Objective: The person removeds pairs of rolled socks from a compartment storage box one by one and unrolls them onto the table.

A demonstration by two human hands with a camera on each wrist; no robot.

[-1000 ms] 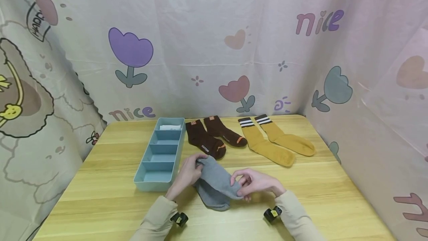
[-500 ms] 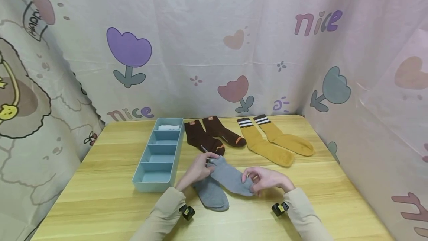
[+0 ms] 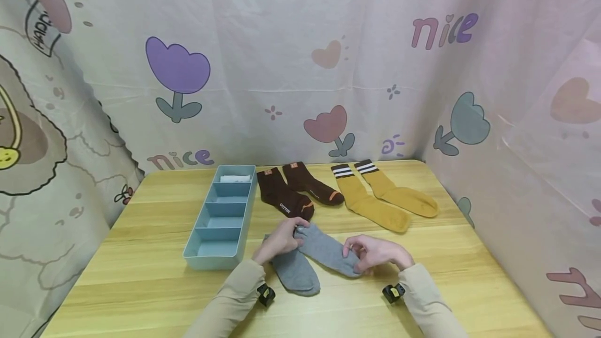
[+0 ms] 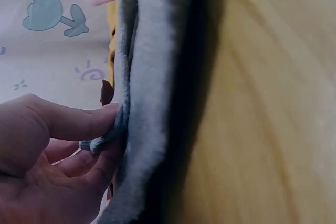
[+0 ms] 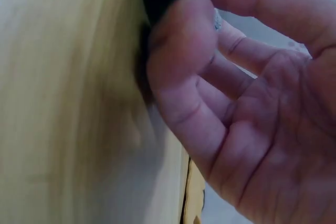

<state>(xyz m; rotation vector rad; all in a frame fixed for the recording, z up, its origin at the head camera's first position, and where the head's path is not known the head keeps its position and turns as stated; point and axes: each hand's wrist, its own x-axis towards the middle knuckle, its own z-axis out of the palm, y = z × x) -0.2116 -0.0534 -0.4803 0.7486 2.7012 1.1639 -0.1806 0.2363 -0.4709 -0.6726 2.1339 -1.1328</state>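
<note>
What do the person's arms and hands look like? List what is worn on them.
Both arms wear long beige sleeves that reach the wrists. The left hand and right hand are bare, with no gloves or rings in view. Under each wrist sits a small black device with a yellow spot, the left one and the right one.

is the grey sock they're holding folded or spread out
Spread out. The upper grey sock lies stretched flat, crossing the second grey sock; the left hand pinches one end, the right hand the other.

Blue divider tray [image 3: 197, 244] left; brown socks [image 3: 286, 197], mustard socks [image 3: 380, 200] behind, wooden table [image 3: 141, 275].
</note>
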